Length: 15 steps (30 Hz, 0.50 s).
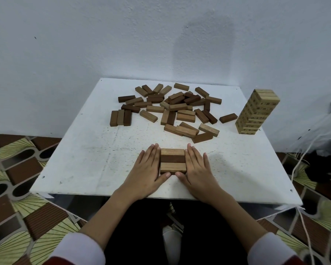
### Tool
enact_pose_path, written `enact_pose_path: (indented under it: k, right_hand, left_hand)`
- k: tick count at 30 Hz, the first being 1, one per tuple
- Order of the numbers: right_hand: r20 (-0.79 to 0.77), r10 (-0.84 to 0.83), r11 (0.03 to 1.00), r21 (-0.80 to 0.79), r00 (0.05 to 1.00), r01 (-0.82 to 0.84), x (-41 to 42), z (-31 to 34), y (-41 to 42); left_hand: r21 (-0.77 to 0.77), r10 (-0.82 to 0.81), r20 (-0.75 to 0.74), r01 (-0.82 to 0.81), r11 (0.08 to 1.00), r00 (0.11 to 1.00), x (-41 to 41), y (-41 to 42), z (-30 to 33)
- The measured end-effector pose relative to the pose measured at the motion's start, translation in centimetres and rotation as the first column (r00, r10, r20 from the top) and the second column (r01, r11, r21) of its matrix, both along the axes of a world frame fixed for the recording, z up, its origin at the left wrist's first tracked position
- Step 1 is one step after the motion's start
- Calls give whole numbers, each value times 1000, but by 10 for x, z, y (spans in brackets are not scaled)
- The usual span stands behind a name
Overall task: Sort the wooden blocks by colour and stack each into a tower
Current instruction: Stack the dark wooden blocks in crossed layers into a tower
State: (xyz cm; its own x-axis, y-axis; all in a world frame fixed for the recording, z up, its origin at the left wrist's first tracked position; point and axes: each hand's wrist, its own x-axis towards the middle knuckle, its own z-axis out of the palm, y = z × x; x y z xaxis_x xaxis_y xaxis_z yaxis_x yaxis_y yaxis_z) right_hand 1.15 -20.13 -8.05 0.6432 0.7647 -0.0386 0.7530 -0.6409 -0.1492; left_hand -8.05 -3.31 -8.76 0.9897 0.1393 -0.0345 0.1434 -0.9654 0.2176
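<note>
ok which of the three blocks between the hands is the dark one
The middle block, dark brown, lying between the two lighter tan blocks, with the left hand and right hand pressed flat against the row's ends.

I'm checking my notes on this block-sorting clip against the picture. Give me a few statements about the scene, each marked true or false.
1. Both hands press flat against the sides of the small stack. True: left hand, right hand.
2. The finished tower stands at the table's left edge. False: it stands at the right edge.
3. The loose blocks lie scattered behind the small stack. True.
4. The small stack's top layer is all one colour. False: a dark block lies between two light ones.
</note>
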Motion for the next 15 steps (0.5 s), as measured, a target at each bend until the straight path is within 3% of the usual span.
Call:
enact_pose_path:
  k: [12, 15]
  right_hand:
    - [15, 8, 1000, -1, 1000, -8, -1, -1, 0]
    - [-106, 26, 989, 144, 994, -11, -2, 1, -5]
  left_hand:
    - [-3, 8, -3, -8, 1000, 1000, 0, -2, 0]
    - [-104, 19, -19, -21, 994, 1000, -2, 0, 5]
